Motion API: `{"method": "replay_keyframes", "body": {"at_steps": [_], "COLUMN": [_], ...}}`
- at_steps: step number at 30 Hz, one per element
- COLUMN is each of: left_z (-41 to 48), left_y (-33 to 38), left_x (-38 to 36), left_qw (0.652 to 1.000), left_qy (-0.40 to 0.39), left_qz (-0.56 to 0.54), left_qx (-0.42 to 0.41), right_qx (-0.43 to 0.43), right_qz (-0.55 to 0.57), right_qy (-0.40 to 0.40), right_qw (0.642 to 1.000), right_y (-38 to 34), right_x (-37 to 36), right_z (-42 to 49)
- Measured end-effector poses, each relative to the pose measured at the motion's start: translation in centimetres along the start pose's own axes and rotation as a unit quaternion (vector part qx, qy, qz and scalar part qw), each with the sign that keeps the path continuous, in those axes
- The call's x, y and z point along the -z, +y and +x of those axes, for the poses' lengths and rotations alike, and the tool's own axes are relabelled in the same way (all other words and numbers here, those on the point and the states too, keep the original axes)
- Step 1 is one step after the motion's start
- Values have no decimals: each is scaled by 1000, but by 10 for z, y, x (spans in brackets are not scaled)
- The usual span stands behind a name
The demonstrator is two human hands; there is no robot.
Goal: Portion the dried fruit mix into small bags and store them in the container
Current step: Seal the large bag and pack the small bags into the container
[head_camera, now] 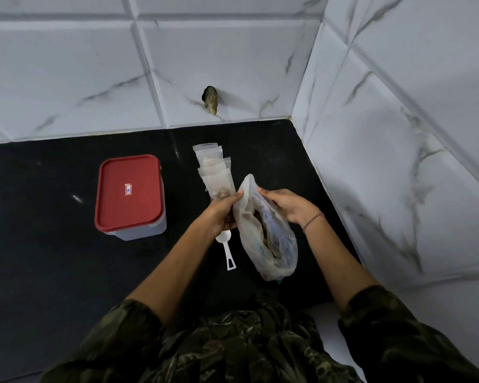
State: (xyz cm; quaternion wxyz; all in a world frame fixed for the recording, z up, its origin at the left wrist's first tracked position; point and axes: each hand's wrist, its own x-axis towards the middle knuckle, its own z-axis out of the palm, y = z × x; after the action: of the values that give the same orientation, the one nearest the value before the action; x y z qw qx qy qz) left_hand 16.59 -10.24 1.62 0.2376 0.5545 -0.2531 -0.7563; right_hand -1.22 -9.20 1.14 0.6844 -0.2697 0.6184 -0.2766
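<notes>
Both our hands are on the big plastic bag of dried fruit mix [270, 244]. It sits tilted over the black counter [53, 258] near the right-hand wall, mouth up and away from us, and we can't tell if its bottom rests on the counter.

Left hand [223, 212]: fingers curled round the left edge of the bag's mouth, thumb up along the outside. Right hand [286, 207]: fingers curled over the right edge, pinching the film, with a bracelet [313, 221] on that wrist. Between the two grips the mouth gapes a little. Brownish pieces show through the film lower down, plus something blue we can't identify.

Small bags [212, 168]: a fanned stack flat on the counter just beyond the left hand, toward the back wall. The nearest one has brown pieces in its lower end, and we can't tell whether the left hand touches it.

White scoop [228, 251]: on the counter just left of the big bag, bowl partly hidden under the left hand, handle toward us.

Container [138, 230]: clear tub with its red lid [127, 193] on and a small sticker on the lid, well left of the hands.

The back wall tile has a dark hole [211, 100] above the stack
</notes>
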Motion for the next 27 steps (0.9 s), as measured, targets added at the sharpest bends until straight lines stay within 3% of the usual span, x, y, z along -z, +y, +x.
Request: {"method": "replay_keyframes", "body": {"at_steps": [3,6,9,13,16,17,18,19,20,22,23,25,26,27], "left_z": [3,3,6,5,-3,-5,-7,-6,-7,-3,-2,-1,-4,-6], "left_y": [0,1,4,4,3,2,1,0,0,2,5,14,20,23], "left_x": [2,1,-4,-8,-15,-18,-20,-21,-20,-15,-14,-12,-12,-11], "left_qw": [999,991,944,819,651,602,579,585,612,694,755,905,956,978], "left_qy": [-17,-18,60,148,218,231,243,249,254,244,215,105,45,2], "left_qz": [18,105,272,458,617,651,662,652,626,558,515,348,254,190], "left_qx": [-30,-78,-177,-313,-385,-399,-410,-414,-411,-384,-345,-221,-142,-83], "right_qx": [6,19,70,207,325,352,358,350,323,234,189,130,111,96], "right_qz": [-11,-46,-193,-418,-568,-586,-584,-554,-496,-304,-204,-89,-66,-54], "right_qy": [-18,-22,37,168,273,293,303,298,271,159,106,69,64,58], "right_qw": [1000,999,978,869,706,668,662,694,759,910,955,985,990,992], "right_y": [-1,-5,-10,-15,-3,2,6,6,3,-7,-11,-15,-16,-17], "right_x": [2,2,-3,-15,-26,-28,-29,-28,-25,-18,-14,-6,-1,2], "right_z": [1,1,1,-8,-10,-8,-6,-6,-6,-12,-15,-15,-12,-10]}}
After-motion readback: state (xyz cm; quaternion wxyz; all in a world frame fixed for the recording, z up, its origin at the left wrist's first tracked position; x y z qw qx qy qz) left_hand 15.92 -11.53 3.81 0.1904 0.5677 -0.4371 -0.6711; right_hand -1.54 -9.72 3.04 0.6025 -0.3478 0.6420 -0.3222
